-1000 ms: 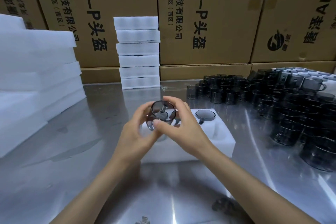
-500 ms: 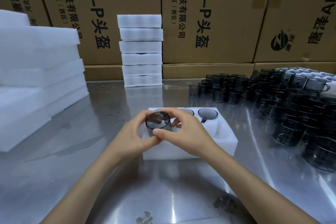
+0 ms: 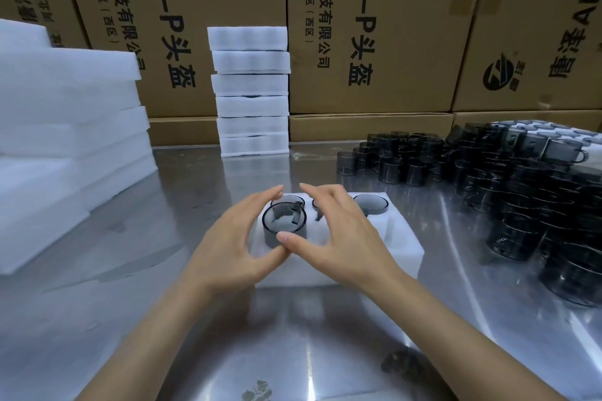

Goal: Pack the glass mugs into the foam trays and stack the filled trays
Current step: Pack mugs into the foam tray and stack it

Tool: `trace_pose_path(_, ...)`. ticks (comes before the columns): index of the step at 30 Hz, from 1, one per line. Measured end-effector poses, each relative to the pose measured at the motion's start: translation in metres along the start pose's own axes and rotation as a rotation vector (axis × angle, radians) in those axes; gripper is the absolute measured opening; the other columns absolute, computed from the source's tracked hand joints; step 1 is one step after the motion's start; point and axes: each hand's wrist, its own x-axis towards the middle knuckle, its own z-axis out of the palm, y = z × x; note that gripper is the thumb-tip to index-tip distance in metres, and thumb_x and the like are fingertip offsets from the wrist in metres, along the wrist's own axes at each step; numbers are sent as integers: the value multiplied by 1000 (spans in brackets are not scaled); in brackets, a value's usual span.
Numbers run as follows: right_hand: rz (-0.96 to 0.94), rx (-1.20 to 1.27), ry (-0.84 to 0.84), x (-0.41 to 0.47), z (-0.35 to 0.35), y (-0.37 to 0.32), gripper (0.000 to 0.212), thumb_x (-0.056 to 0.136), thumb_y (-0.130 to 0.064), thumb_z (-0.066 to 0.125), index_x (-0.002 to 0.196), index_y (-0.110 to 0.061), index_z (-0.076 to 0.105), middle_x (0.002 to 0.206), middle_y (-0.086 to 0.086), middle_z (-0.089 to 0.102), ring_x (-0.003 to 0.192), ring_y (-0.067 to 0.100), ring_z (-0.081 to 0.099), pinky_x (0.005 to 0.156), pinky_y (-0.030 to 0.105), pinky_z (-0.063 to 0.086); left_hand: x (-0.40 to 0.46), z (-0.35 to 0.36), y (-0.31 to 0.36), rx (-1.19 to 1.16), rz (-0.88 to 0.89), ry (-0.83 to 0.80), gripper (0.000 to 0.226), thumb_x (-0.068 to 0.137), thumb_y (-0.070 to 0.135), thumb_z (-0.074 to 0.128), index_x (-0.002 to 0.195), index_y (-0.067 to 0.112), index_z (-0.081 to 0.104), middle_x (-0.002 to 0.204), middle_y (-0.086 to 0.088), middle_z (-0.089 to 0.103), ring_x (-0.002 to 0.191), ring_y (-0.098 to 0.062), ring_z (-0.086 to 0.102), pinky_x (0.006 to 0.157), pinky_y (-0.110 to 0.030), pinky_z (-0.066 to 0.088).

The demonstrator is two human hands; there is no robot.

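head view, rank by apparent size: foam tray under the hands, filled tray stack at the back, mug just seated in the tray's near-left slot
1. foam tray and filled tray stack: look comparable; the tray is nearer and partly hidden by hands, so unranked.
2. mug: clearly smallest.

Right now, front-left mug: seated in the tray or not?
Seated, upright: the front-left mug stands in the foam tray pocket, rim up.

Bright, even light from overhead falls on the steel tabletop (image 3: 195, 319), which throws back white glare streaks — strongest near its right edge and at the bottom. Soft shadows pool under the forearms. The wide lens bows the cardboard boxes (image 3: 374, 26) behind the tabletop outward, and the foam slabs (image 3: 65, 127) at its left are washed out and slightly soft.
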Motion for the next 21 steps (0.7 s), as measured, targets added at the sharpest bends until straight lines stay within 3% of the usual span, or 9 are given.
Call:
trace_pose_path(5,-181,-148,-39,-4,-1,-2,55,96,-41,46,147,-22,33,151,-13,32,136,3,24,111,17,15,-4,4,3,163,140,-5,74,82,51,50,147,25,28,149,19,33,137,3,29,115,-40,24)
trace_pose_path(8,-142,-198,-85,-5,1,-2,49,100,-36,34,147,-24,32,148,-14,38,139,6,21,110,23,15,-6,11,2,231,150,-72,79,80,56,45,148,20,26,153,17,22,140,3,21,115,-29,16)
trace_pose_path(11,-102,-232,-113,-5,4,-2,47,100,-36,29,145,-25,33,146,-15,40,141,6,18,112,30,19,-6,13,0,256,117,-92,80,78,58,41,146,17,31,150,18,23,139,3,22,114,-25,15)
trace_pose_path(17,-66,-414,-220,-7,12,-1,50,100,-40,21,148,-25,25,156,-11,23,144,6,7,115,33,11,-9,21,-4,369,86,-209,90,72,68,25,149,21,20,146,22,8,142,-1,13,111,-14,-1)
trace_pose_path(21,-69,-433,-226,-6,12,-1,52,100,-41,21,148,-23,25,157,-7,21,145,8,6,115,34,11,-10,22,-5,375,75,-185,92,72,69,23,149,20,20,151,17,13,143,-2,13,112,-15,-1)
